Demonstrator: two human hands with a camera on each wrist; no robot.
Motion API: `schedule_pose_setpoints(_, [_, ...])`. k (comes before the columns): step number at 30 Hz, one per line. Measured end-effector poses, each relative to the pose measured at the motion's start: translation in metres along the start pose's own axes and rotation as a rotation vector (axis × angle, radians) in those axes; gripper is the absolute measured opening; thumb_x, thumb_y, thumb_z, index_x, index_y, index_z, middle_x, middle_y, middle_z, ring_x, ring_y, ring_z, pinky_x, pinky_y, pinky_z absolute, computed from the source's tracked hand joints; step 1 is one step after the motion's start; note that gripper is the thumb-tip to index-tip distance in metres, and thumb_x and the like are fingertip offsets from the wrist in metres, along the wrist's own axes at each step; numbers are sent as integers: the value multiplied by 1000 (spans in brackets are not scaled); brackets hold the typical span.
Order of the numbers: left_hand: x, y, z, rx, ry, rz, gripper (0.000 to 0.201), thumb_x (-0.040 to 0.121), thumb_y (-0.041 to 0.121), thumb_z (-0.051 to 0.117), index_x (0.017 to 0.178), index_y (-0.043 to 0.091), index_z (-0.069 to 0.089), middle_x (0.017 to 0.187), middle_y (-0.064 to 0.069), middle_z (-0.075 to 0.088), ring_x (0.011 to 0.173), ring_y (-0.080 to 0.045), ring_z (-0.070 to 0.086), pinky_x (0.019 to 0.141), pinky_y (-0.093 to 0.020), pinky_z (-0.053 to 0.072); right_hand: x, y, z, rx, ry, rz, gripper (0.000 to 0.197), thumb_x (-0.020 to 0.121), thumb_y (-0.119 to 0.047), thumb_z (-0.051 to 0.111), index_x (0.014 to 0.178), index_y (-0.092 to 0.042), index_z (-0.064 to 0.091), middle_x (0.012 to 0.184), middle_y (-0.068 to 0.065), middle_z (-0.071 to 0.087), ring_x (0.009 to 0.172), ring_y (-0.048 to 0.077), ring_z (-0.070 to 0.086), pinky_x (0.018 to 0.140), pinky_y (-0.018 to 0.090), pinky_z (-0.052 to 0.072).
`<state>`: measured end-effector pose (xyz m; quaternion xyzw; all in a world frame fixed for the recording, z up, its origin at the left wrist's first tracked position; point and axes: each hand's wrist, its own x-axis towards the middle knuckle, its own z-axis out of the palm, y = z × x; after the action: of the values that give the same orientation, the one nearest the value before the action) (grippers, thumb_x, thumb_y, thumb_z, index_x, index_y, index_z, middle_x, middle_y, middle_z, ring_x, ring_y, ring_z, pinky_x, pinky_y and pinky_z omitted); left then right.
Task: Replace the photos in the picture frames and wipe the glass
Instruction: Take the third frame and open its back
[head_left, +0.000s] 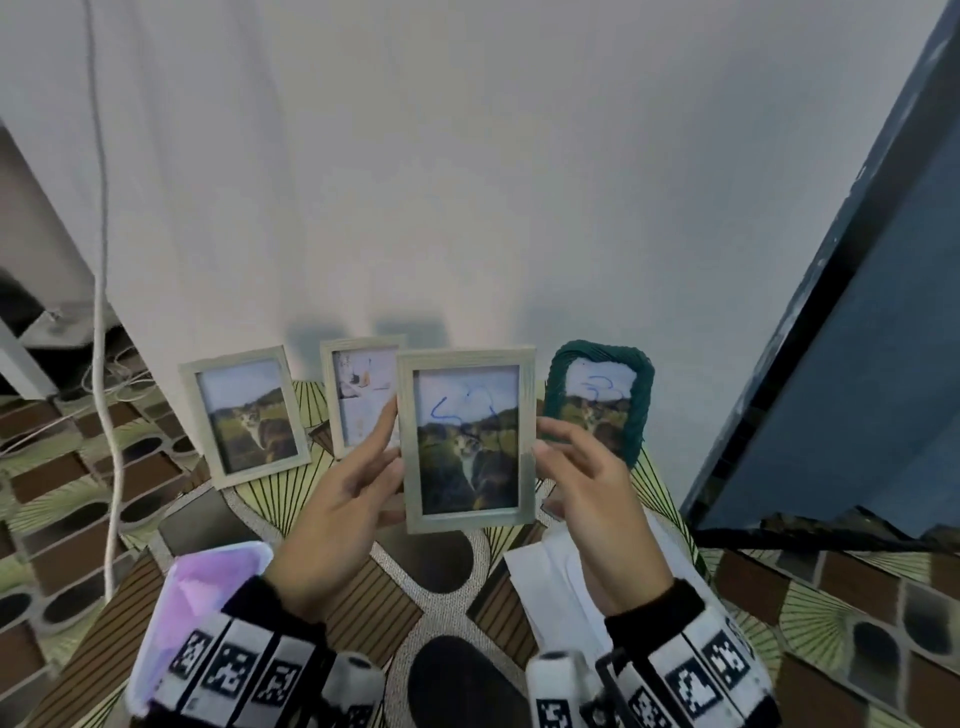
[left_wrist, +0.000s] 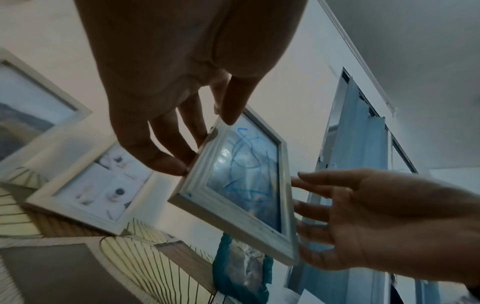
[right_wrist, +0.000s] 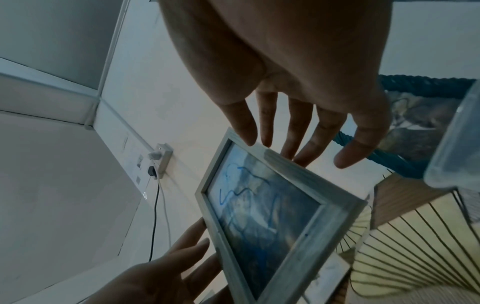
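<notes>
I hold up a pale wooden picture frame (head_left: 467, 441) with a cat photo and blue scribbles on its glass (left_wrist: 246, 181). My left hand (head_left: 389, 457) pinches its left edge, thumb on the front and fingers behind (left_wrist: 182, 156). My right hand (head_left: 550, 447) is spread at the right edge, its straight fingers (right_wrist: 298, 150) touching the frame's rim and the thumb standing apart. Three more frames lean on the wall behind: a pale one with a cat photo (head_left: 244, 415), a pale one with a light photo (head_left: 358, 384), and a teal rope-wrapped one (head_left: 602, 400) with blue scribbles.
White tissue paper (head_left: 545, 571) lies on the patterned table (head_left: 447, 566) under my right wrist. A pink-purple packet (head_left: 208, 587) sits at lower left. A dark blue panel (head_left: 857, 364) stands close on the right. A white cable (head_left: 104, 312) hangs at the left.
</notes>
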<state>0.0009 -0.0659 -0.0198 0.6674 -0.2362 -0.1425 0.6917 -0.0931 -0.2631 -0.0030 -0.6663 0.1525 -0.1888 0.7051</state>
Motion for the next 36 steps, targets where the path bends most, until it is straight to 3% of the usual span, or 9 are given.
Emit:
schedule_pose_setpoints(3, [-24,-10,-5,5,39,7,56,101,5,43,140,46,42,123,8,69,109,-9,66,76,-20,56,-20,12,2,-5,-20,10,16,96,-22,61,108,-29,69,103,4,69,104,23,65,90,45,54])
schedule_pose_setpoints(5, [-40,-15,-10,4,45,-1,56,101,6,44,137,49,45,121,4,70,110,-11,66,78,-21,56,-32,19,4,30,-31,21,19,94,-19,63,110,-27,70,103,13,67,104,33,63,94,51,53])
schedule_pose_setpoints(8, [-62,-19,-16,-21,52,-35,53,100,11,47,136,50,48,116,-2,71,108,-14,68,80,-22,56,-44,29,7,70,-58,55,25,94,-18,62,117,-25,69,108,16,68,105,34,63,89,43,57])
schedule_pose_setpoints(13, [-91,-30,-22,-107,113,-148,52,87,20,61,136,36,55,116,-26,63,99,-25,69,78,-29,57,-59,46,8,107,-122,141,16,96,-22,61,109,-18,68,111,22,64,86,18,67,66,22,54])
schedule_pose_setpoints(20, [-120,-53,-20,-165,88,-307,45,95,6,54,132,32,61,123,-18,66,96,-29,69,73,-31,58,-78,76,20,155,-159,371,12,100,-25,53,97,-15,48,108,21,67,82,26,71,61,35,58])
schedule_pose_setpoints(25, [-129,-67,-16,-118,73,-395,45,97,1,50,133,28,58,113,-10,72,87,-22,69,67,-30,59,-81,97,18,193,-156,517,15,101,-16,52,88,-13,44,88,13,65,62,18,68,50,30,53])
schedule_pose_setpoints(30, [-125,-77,-12,10,43,-475,48,97,-5,49,141,15,50,117,-26,62,100,-30,63,86,-40,57,-74,114,19,123,-153,558,15,101,-15,51,89,-14,42,87,11,63,59,16,67,50,31,53])
schedule_pose_setpoints(33, [-121,-73,-10,280,1,-391,42,95,-5,51,132,15,59,107,-8,70,101,-20,65,92,-40,55,-70,119,17,73,-180,574,14,101,-18,51,92,-14,41,89,9,62,63,17,68,52,34,54])
schedule_pose_setpoints(36, [-118,-70,-10,570,-45,-298,31,97,9,53,113,30,69,106,5,70,98,-8,65,89,-33,52,-66,120,13,96,-207,585,16,100,-17,54,87,-14,45,92,11,63,64,18,68,53,35,55])
